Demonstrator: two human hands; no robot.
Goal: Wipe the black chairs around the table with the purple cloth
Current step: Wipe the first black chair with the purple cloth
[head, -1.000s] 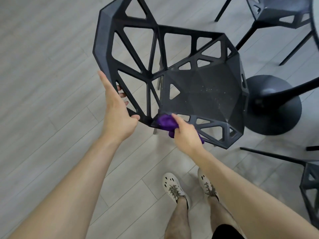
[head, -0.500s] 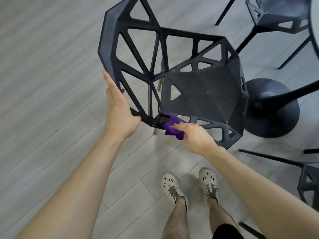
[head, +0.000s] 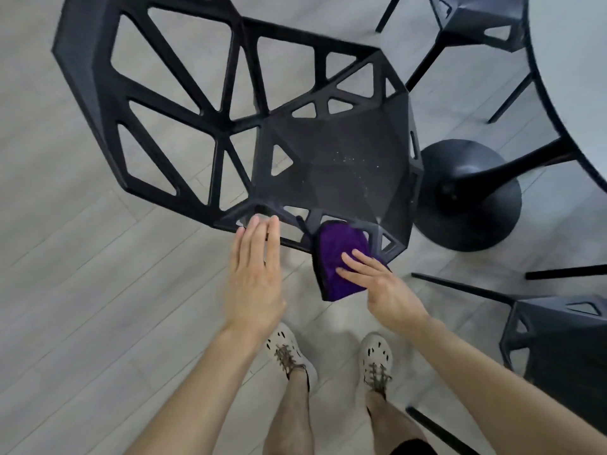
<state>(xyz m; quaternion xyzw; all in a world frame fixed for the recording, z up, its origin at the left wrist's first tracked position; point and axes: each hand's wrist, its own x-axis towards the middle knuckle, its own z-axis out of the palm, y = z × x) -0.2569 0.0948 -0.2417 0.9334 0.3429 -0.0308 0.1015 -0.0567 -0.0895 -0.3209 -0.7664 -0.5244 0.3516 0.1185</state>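
We look down on the black chair [head: 328,172], whose open lattice back spreads to the far left and whose seat carries a scatter of pale specks [head: 354,159]. The purple cloth [head: 335,257] hangs over the near right edge of the seat frame. Our right grip [head: 384,287] lies flat on the cloth with fingers straight and spread, pressing it rather than clasping it. Our left grip [head: 254,274] is empty, fingers straight and close together. Its tips reach the near rail of the chair, but the blur keeps us from telling whether they touch. The round desk [head: 578,60] stands at the far right on its pedestal base [head: 469,198]. A second chair [head: 476,21] is far right, a third chair [head: 558,339] near right.
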